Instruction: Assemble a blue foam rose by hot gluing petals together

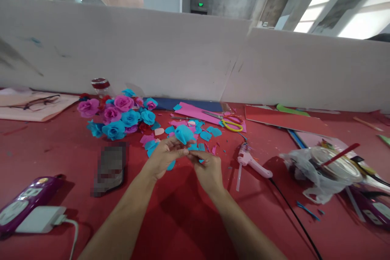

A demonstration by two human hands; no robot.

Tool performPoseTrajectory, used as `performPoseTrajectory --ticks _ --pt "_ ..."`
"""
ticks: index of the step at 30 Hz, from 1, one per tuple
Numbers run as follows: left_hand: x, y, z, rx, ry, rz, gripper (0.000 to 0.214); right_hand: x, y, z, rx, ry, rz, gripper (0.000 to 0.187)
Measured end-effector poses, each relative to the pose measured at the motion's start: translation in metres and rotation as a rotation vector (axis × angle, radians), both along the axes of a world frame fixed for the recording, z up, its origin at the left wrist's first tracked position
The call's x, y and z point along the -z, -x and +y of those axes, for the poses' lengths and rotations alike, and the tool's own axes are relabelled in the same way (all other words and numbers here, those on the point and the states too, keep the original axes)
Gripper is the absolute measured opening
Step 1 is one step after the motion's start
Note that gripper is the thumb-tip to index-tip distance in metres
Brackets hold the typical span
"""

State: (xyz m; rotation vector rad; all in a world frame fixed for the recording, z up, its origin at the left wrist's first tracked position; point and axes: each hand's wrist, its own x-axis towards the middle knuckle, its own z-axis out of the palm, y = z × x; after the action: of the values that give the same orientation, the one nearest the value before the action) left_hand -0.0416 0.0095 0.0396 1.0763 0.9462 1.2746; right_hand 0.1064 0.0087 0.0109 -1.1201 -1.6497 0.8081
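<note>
A blue paper flower [184, 134], its petals still cupped like a bud, is held up in front of me above the red table. My left hand [167, 152] is closed around its base, with thumb and fingers pinched. Close beside it, my right hand [207, 167] is closed too, its fingertips pinching at the underside of the same flower. What exactly lies between the right fingertips is partly hidden. Behind and under the hands are scattered blue petals [215, 131] and pink petals [146, 139]. A bunch of finished paper roses [113, 129] in pink, blue and red stands to the left.
Right of my hands lies a pink glue gun [254, 165] with its black cord. Scissors [232, 124] rest on pink paper [195, 112]. Left are a phone [111, 166] and a purple power strip [36, 193]; a plastic bag [317, 174] around a container sits far right.
</note>
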Motion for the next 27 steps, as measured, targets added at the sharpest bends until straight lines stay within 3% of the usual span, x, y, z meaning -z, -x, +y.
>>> performPoseTrajectory --ticks 10,13,15,17,20,23,27 --pt "0.021 -0.027 0.002 -0.206 0.052 -0.051 0.018 -0.002 0.003 0.002 0.033 0.044 -0.035 0.019" --pt "0.023 -0.031 0.0 -0.254 0.085 -0.074 0.019 -0.014 -0.016 -0.007 0.004 0.048 -0.222 0.019" --pt "0.023 -0.031 0.0 -0.262 0.13 -0.026 0.02 -0.02 -0.044 -0.012 0.093 -0.001 -0.346 0.019" --pt "0.021 -0.033 0.0 -0.231 0.155 0.065 0.02 -0.021 -0.081 -0.015 0.256 -0.066 -0.454 0.027" --pt "0.019 -0.038 -0.005 -0.149 0.128 0.293 0.018 -0.012 -0.136 -0.016 0.457 -0.106 -0.827 0.038" --pt "0.022 -0.039 -0.02 -0.073 0.068 0.623 0.019 0.0 -0.168 -0.013 0.428 -0.005 -1.12 0.041" --pt "0.037 -0.033 -0.053 -0.126 -0.011 0.964 0.019 0.004 -0.172 -0.005 0.362 0.06 -1.259 0.044"
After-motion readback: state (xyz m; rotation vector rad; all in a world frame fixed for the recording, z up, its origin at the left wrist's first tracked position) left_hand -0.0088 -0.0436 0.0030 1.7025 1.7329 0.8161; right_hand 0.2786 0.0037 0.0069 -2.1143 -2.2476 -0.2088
